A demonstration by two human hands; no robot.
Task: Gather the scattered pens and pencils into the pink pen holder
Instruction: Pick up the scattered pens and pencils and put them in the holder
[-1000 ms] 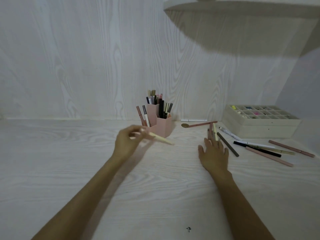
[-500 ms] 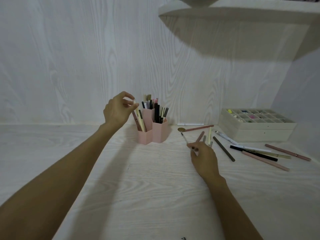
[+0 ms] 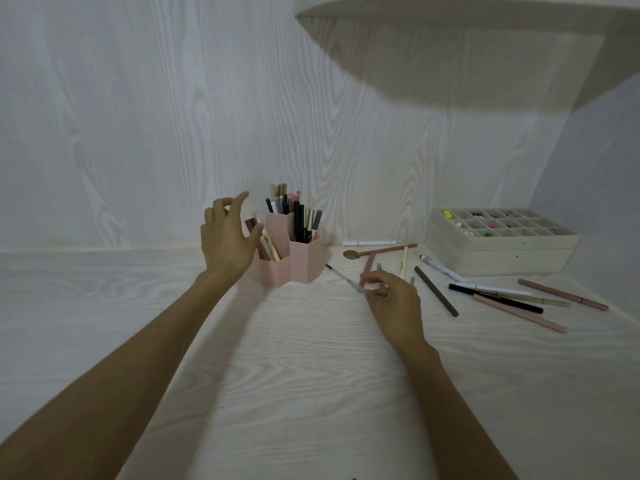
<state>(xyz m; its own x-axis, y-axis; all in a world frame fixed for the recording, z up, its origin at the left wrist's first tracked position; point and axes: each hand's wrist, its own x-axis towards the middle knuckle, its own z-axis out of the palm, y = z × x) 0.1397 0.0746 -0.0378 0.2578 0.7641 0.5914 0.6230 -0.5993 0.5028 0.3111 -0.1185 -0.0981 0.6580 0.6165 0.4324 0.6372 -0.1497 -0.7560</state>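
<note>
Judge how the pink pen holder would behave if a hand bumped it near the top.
The pink pen holder stands upright on joined compartments, a broad base, so it probably resists tipping. Tall pens crowd its back compartment, which may make it somewhat top-heavy. On the smooth desk it would likely slide rather than fall.

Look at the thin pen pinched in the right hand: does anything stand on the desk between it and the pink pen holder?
Nothing visible does. The right hand pinches the thin pen, and only bare desk lies between it and the pink pen holder. The left hand hovers at the holder's far left side, off that path.
</note>
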